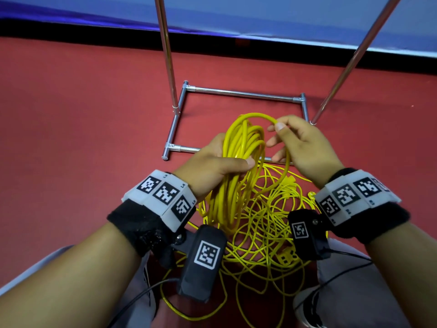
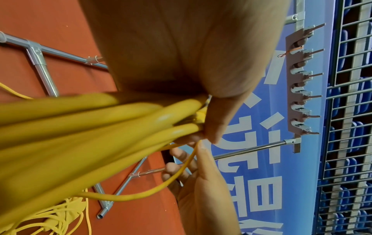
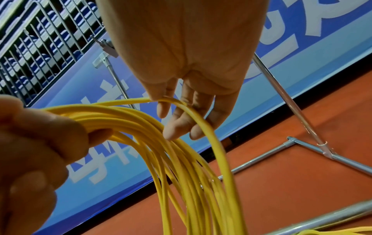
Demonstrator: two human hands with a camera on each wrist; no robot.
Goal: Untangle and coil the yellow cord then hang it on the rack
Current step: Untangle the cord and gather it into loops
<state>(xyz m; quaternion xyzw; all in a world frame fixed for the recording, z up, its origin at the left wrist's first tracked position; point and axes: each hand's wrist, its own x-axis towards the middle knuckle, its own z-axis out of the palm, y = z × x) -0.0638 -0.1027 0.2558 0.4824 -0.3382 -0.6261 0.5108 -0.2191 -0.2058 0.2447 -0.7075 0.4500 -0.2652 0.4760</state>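
The left hand clenched many finished loops of the yellow cord before the rack, the right hand pinched 1 new loop, much tangle remained below, hanging undone.

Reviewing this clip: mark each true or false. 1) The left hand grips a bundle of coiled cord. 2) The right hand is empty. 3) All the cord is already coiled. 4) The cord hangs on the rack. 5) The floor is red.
1) True: the left hand grips coiled loops of the cord.
2) False: the right hand pinches one loop.
3) False: a loose tangle lies on the floor.
4) False: the rack holds nothing visible.
5) True: the floor is red.
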